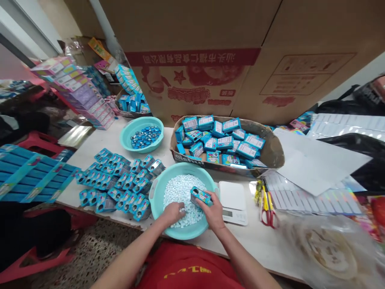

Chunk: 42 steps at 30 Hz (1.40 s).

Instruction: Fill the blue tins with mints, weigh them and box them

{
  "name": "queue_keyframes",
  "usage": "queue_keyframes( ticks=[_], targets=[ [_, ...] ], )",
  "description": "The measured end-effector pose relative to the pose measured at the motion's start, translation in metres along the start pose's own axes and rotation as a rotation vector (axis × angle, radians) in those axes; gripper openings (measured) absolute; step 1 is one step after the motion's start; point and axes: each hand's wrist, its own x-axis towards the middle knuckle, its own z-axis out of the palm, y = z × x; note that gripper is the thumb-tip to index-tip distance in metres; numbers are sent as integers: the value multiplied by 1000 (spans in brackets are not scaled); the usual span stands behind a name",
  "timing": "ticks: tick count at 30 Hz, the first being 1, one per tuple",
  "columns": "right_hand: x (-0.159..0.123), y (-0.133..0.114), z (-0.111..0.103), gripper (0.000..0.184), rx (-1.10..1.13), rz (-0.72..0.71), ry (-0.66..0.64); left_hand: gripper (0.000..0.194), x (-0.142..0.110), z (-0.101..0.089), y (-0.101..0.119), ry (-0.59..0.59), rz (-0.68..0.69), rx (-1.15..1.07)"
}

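Observation:
My right hand is closed around a small blue box and holds it tilted over the right side of a turquoise plastic bowl. A round dark hole shows in the box's upper face. Pale blue and white candies fill the middle of this bowl. Down among them is my left hand, its fingers curled together on some candies, the fingertips partly hidden. Left of the bowl, several similar blue boxes stand in rows with holes facing up.
Behind the bowl, a cut-down carton holds several blue boxes. A second turquoise bowl contains blue and silver pieces. To the right lie a white digital scale and scissors. A large cardboard box stands at the back.

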Motion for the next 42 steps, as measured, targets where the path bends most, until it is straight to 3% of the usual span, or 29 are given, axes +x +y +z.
queue_keyframes(
  ticks=[3, 7, 10, 13, 16, 20, 32, 37, 40, 42],
  targets=[
    [1, 0, -3, 31, -32, -43, -39, 20, 0, -14, 7, 101, -60, -171],
    [-2, -1, -1, 28, -92, -88, -111, 26, -6, -36, 36, 260, -159, -959],
    [-6, -6, 7, 24, -144, -107, -192, 23, -5, -46, 64, 371, -34, -1437],
    [-8, -14, 13, 23, -185, -113, -256, 17, 0, -50, 81, 506, 77, -1640],
    [-7, -23, 14, 25, -216, -117, -251, 19, 6, -52, 87, 614, 109, -1648],
    [-2, -30, 11, 24, -244, -125, -237, 28, 11, -54, 88, 673, 52, -1596],
    [4, -39, 6, 29, -185, -73, -271, 36, 15, -52, 94, 739, 22, -1449],
    [5, -45, 4, 26, -157, -73, -250, 38, 15, -59, 99, 677, -18, -1518],
    [4, -44, 4, 26, -134, -69, -255, 39, 14, -58, 100, 739, -15, -1522],
    [3, -43, 5, 27, -113, -57, -239, 38, 12, -55, 101, 720, -16, -1513]
  ],
)
